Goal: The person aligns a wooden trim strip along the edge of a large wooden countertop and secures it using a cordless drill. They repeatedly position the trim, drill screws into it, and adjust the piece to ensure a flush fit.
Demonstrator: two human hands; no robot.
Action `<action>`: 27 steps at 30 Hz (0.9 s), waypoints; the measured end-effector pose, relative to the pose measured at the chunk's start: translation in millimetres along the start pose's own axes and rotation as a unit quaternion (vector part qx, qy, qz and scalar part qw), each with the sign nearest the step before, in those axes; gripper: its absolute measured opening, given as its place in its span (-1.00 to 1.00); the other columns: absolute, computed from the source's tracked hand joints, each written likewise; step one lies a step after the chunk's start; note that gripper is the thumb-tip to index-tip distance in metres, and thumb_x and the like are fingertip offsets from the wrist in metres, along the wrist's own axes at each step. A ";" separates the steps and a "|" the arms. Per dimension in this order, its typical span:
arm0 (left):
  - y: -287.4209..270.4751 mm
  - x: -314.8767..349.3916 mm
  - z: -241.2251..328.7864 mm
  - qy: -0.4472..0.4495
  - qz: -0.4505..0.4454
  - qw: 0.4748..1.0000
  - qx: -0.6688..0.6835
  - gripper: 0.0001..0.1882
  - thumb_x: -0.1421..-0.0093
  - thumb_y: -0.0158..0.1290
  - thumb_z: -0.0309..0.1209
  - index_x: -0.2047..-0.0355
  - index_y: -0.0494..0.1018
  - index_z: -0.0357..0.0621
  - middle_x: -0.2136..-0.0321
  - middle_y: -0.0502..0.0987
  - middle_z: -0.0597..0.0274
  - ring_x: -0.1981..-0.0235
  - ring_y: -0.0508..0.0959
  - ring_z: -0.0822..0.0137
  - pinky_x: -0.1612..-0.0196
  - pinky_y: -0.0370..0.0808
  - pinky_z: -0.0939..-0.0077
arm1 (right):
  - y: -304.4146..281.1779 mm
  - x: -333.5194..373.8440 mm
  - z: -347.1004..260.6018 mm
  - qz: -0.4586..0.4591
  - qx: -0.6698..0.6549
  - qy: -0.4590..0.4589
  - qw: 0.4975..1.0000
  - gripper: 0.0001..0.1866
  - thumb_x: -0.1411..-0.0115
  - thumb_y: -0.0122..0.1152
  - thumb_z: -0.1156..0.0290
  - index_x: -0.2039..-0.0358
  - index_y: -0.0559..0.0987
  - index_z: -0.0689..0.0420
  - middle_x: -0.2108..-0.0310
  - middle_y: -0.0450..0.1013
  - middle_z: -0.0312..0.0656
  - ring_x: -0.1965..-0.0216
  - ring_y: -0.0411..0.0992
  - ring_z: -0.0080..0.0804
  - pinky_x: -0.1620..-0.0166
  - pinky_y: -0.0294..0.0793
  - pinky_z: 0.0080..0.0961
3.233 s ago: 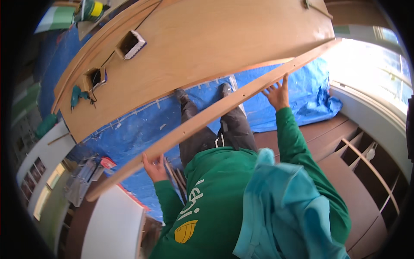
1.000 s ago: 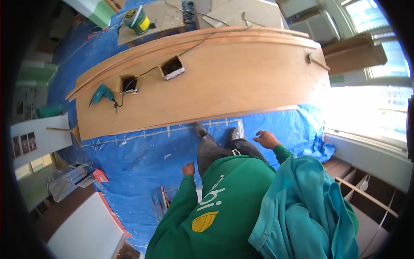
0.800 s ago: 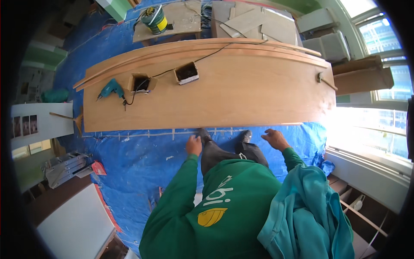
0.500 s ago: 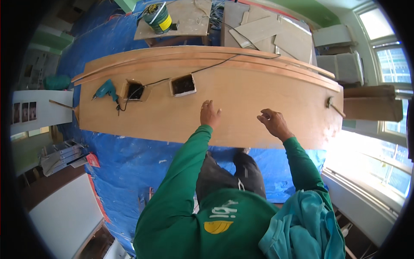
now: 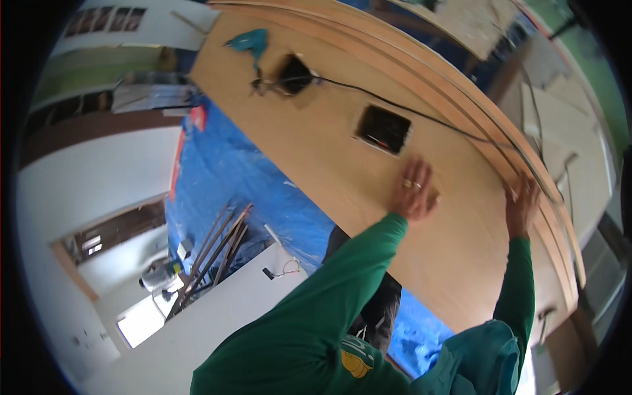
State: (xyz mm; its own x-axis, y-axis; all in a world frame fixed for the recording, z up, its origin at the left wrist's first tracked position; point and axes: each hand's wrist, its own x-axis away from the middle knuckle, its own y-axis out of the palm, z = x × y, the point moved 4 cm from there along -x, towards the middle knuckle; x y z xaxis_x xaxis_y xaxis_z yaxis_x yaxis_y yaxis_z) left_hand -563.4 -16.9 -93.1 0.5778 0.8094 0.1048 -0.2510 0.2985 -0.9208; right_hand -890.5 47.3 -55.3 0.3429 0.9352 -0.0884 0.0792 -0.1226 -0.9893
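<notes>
A long pale wooden board point(image 5: 309, 141) lies in front of me. My left hand point(image 5: 415, 191), a ring on one finger, is over its surface with fingers stretched out, holding nothing. Near it lies a box with a dark inside point(image 5: 384, 128). My right hand point(image 5: 523, 207) reaches to the long thin wooden strips point(image 5: 454, 125) along the board's far edge. Its thumb and fingers are apart at the inner strip, blurred; a firm grip does not show.
A teal power tool point(image 5: 250, 43) and a second dark-bottomed box point(image 5: 294, 74) lie farther left. A black cord point(image 5: 408, 105) crosses the board and strips. A hammer point(image 5: 545, 322) lies at the right end. Blue sheeting point(image 5: 230, 151) covers the floor; several long bars point(image 5: 214, 253) lie there.
My view has turned left, so the board now slants. My right hand has gone from above the board to the strips; my left hand has come down closer to the nearer box.
</notes>
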 end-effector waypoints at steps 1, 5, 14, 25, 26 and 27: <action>-0.9 -1.4 -0.6 -0.007 -0.008 1.000 0.005 -0.11 -0.37 -0.03 0.12 -0.46 0.15 -0.35 -0.51 0.03 -0.24 -0.57 -0.09 -0.20 -0.57 -0.16 -0.12 | 6.0 -4.6 5.6 -0.014 -0.003 -0.008 1.000 -0.31 -0.23 0.45 0.24 -0.33 0.42 0.09 -0.12 0.43 -0.02 -0.21 0.36 0.02 -0.16 0.38 0.00; 3.0 5.2 -1.2 -0.024 -0.027 0.999 0.003 -0.09 -0.38 -0.05 0.13 -0.49 0.09 -0.31 -0.54 -0.01 -0.19 -0.58 -0.14 -0.17 -0.58 -0.21 -0.09 | 14.5 -6.1 14.6 -0.001 -0.001 -0.013 1.000 -0.37 -0.21 0.46 0.27 -0.26 0.45 0.09 -0.07 0.44 -0.07 -0.15 0.38 -0.01 -0.11 0.37 -0.02; 5.5 11.6 3.7 -0.040 -0.035 0.999 0.006 -0.06 -0.36 0.01 0.10 -0.51 0.03 -0.31 -0.55 -0.07 -0.20 -0.59 -0.19 -0.17 -0.58 -0.24 -0.10 | -27.6 -6.7 -0.5 -0.083 -0.126 -0.066 0.986 -0.56 -0.13 0.52 0.29 0.05 0.53 0.13 0.09 0.45 -0.03 0.03 0.42 0.04 0.04 0.42 -0.01; 11.2 -5.8 6.7 -0.010 0.001 1.000 -0.018 -0.10 -0.31 0.09 0.03 -0.42 0.16 -0.42 -0.48 0.06 -0.31 -0.54 -0.04 -0.29 -0.54 -0.05 -0.22 | -23.6 17.9 -17.4 0.007 -0.071 -0.030 0.997 -0.52 -0.14 0.50 0.14 0.01 0.60 0.09 -0.02 0.49 -0.08 -0.08 0.43 -0.01 -0.08 0.44 -0.03; 9.6 -6.6 6.9 0.000 0.002 0.999 -0.041 -0.10 -0.32 0.08 0.04 -0.43 0.16 -0.42 -0.48 0.05 -0.32 -0.54 -0.04 -0.29 -0.54 -0.05 -0.21 | -32.6 11.1 -19.3 0.022 -0.062 -0.026 0.998 -0.52 -0.17 0.47 0.06 0.01 0.61 0.09 -0.04 0.49 -0.10 -0.10 0.42 -0.03 -0.11 0.44 -0.05; 10.4 -6.9 6.9 0.006 0.009 0.998 -0.054 -0.10 -0.33 0.06 0.05 -0.44 0.14 -0.41 -0.49 0.04 -0.31 -0.54 -0.04 -0.28 -0.55 -0.05 -0.21 | -34.0 4.3 -19.6 0.023 -0.097 0.005 0.995 -0.51 -0.17 0.45 0.04 0.01 0.63 0.08 -0.05 0.49 -0.07 -0.10 0.42 -0.02 -0.13 0.44 -0.05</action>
State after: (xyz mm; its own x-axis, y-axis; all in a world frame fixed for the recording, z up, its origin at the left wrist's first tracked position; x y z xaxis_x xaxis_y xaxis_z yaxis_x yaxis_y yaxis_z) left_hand -575.4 -15.9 -100.8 0.5837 0.8076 0.0846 -0.1766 0.2279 -0.9575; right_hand -873.4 49.0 -19.8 0.3594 0.9241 -0.1301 0.2424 -0.2271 -0.9432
